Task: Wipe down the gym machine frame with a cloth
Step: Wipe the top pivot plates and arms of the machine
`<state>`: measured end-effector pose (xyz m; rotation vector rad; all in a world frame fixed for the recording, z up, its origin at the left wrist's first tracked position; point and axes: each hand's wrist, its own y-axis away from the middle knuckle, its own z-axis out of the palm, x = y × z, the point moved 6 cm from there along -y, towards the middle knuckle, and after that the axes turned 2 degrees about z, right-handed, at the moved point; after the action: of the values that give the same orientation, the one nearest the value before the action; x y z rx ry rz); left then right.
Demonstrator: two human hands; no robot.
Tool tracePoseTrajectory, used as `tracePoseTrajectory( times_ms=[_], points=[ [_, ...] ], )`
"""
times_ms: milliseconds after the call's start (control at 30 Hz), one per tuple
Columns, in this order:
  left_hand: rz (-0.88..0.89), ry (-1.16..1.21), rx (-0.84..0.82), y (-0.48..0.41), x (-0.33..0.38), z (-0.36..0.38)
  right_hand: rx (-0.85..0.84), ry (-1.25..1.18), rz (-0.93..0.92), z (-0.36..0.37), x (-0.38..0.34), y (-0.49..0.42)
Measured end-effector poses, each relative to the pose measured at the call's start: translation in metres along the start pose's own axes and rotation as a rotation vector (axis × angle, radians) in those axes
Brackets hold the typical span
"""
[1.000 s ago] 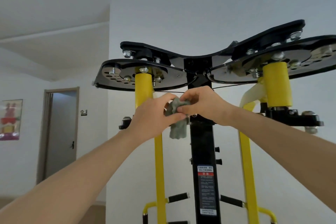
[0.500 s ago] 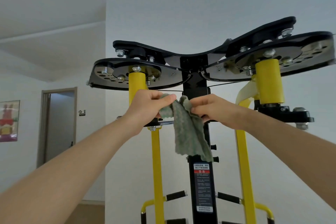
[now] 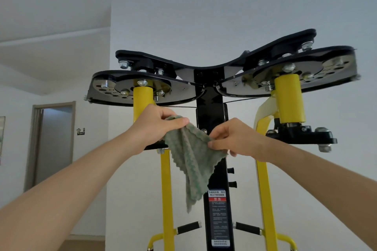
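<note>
A green-grey cloth (image 3: pixel 192 161) hangs spread between my hands in front of the gym machine's black centre post (image 3: pixel 212 114). My left hand (image 3: pixel 155 128) pinches the cloth's upper left corner, just before the left yellow tube (image 3: pixel 142 100). My right hand (image 3: pixel 234 138) pinches its right edge, slightly lower. The cloth's loose lower part dangles down to the warning label (image 3: pixel 217 218). Black cam plates (image 3: pixel 142 87) span the top of the frame, above both hands.
Yellow uprights (image 3: pixel 167 189) stand left and right of the post, with black foam handles (image 3: pixel 187 227) low down. A black bracket (image 3: pixel 302 134) sticks out at the right. A white wall is behind; a doorway (image 3: pixel 55 142) opens at the left.
The cloth went from a bunched wad to an opened sheet. My hands have drawn apart, the right one moving right and lower. The view has tilted up a little.
</note>
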<state>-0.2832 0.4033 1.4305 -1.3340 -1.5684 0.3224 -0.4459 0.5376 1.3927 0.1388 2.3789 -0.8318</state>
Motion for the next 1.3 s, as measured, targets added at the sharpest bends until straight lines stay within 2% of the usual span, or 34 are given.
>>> tracePoseTrajectory(
  times_ms=[67, 133, 200, 300, 367, 433, 500, 567, 633, 767, 867, 933, 1033, 1167, 1300],
  points=[
    [0.069, -0.091, -0.008, -0.003, 0.008, -0.005, 0.139, -0.059, 0.047, -0.026, 0.0, 0.0],
    [0.08, -0.059, 0.022, -0.008, 0.018, -0.007, 0.238, -0.162, 0.106, -0.049, -0.007, 0.002],
    [-0.002, 0.127, 0.097, -0.018, 0.027, -0.007, 0.263, -0.24, 0.115, -0.063, -0.025, 0.003],
    [-0.082, 0.41, 0.182, -0.035, 0.052, -0.002, 0.36, -0.293, 0.023, -0.086, -0.057, 0.0],
    [-0.077, 0.525, 0.232, -0.049, 0.071, -0.001, 0.496, -0.134, -0.091, -0.108, -0.08, 0.001],
    [-0.078, 0.634, 0.277, -0.063, 0.087, 0.001, 0.58, 0.152, -0.172, -0.128, -0.105, 0.002],
    [-0.098, 0.768, 0.287, -0.077, 0.101, 0.004, 0.561, 0.461, -0.201, -0.142, -0.127, -0.001],
    [-0.118, 0.901, 0.266, -0.092, 0.11, 0.01, 0.486, 0.669, -0.154, -0.153, -0.14, -0.01],
    [-0.093, 0.826, 0.255, -0.11, 0.113, 0.015, 0.381, 0.783, -0.056, -0.16, -0.142, -0.02],
    [-0.075, 0.406, 0.26, -0.134, 0.101, 0.033, 0.169, 0.789, 0.136, -0.17, -0.128, -0.026],
    [-0.003, 0.118, 0.018, -0.135, 0.094, 0.061, 0.098, 0.824, 0.207, -0.176, -0.116, -0.024],
    [0.121, -0.026, -0.009, -0.133, 0.094, 0.066, 0.103, 0.791, 0.164, -0.177, -0.114, -0.021],
    [0.298, -0.054, 0.043, -0.128, 0.101, 0.065, 0.11, 0.808, 0.095, -0.176, -0.114, -0.015],
    [0.363, -0.079, -0.092, -0.12, 0.104, 0.076, 0.127, 0.885, 0.024, -0.176, -0.116, -0.005],
    [0.399, -0.08, -0.097, -0.116, 0.114, 0.082, 0.189, 0.957, -0.106, -0.181, -0.123, 0.011]
  ],
)
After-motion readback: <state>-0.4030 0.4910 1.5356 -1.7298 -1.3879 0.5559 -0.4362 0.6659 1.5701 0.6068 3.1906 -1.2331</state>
